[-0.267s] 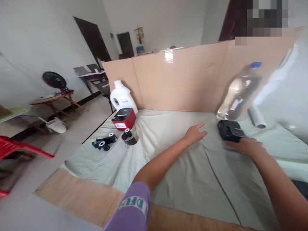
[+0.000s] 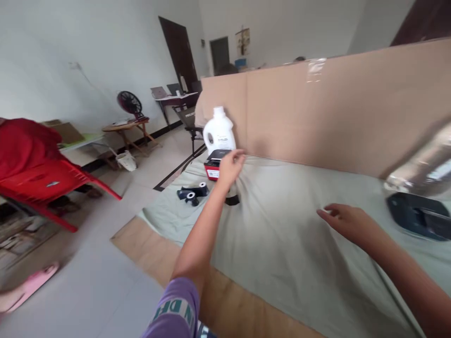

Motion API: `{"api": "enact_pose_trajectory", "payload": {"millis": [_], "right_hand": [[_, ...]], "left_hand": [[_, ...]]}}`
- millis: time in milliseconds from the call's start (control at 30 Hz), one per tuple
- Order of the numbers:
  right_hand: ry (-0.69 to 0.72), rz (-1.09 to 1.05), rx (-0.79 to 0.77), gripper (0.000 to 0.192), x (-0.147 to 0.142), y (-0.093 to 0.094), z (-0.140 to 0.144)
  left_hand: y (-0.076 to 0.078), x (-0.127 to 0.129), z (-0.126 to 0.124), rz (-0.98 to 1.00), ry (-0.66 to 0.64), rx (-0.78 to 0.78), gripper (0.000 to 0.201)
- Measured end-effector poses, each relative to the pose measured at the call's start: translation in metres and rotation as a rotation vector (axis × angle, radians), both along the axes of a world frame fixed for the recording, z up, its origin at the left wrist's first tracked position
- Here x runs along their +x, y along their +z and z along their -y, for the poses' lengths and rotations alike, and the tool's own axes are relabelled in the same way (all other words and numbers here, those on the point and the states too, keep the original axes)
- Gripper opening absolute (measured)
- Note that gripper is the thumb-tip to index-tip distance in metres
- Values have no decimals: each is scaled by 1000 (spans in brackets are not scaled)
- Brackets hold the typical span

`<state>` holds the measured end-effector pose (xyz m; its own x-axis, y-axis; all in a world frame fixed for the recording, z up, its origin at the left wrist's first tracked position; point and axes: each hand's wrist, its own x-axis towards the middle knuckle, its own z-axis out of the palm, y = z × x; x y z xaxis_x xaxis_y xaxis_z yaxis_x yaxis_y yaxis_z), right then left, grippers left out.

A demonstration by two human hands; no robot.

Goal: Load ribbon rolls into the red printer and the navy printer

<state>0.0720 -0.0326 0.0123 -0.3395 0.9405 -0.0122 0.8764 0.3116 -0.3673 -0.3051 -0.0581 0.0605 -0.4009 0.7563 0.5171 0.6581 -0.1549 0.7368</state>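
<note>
My left hand [image 2: 232, 166] reaches to the red and black boxy device [image 2: 212, 170] at the far left of the cloth and covers its right part. Its fingers are loosely bent and apart, with nothing seen in them; whether it touches the device I cannot tell. Behind stands a white jug [image 2: 221, 134]. Black rolls with white cores [image 2: 192, 199] lie in front of the device. A clear cup with a dark base [image 2: 232, 200] is partly hidden by my left forearm. My right hand [image 2: 347, 223] hovers over the cloth, thumb and fingers apart, holding nothing. Right of it lies a black device [image 2: 419, 213].
A cardboard panel [image 2: 299, 117] walls off the back of the cloth-covered table [image 2: 282, 249]. A clear plastic bottle [image 2: 423, 169] is at the far right, blurred. Leftward are a red chair [image 2: 45, 183] with a person in red, a fan [image 2: 130, 103] and a white bin [image 2: 126, 161].
The view has turned left. My left hand has moved left from mid-cloth to the red and black device. My right hand has come off the black device and moved left.
</note>
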Motion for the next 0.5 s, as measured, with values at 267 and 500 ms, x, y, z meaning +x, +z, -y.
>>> {"api": "enact_pose_trajectory", "payload": {"millis": [267,500], "right_hand": [[306,-726,-214,60,-265,-5,-31],[459,-812,-267,120,-357,-48,-67]], "left_hand": [[-45,-137,2,201,402,-313,26],[-56,-147,-9,198,327,-292,32]]}}
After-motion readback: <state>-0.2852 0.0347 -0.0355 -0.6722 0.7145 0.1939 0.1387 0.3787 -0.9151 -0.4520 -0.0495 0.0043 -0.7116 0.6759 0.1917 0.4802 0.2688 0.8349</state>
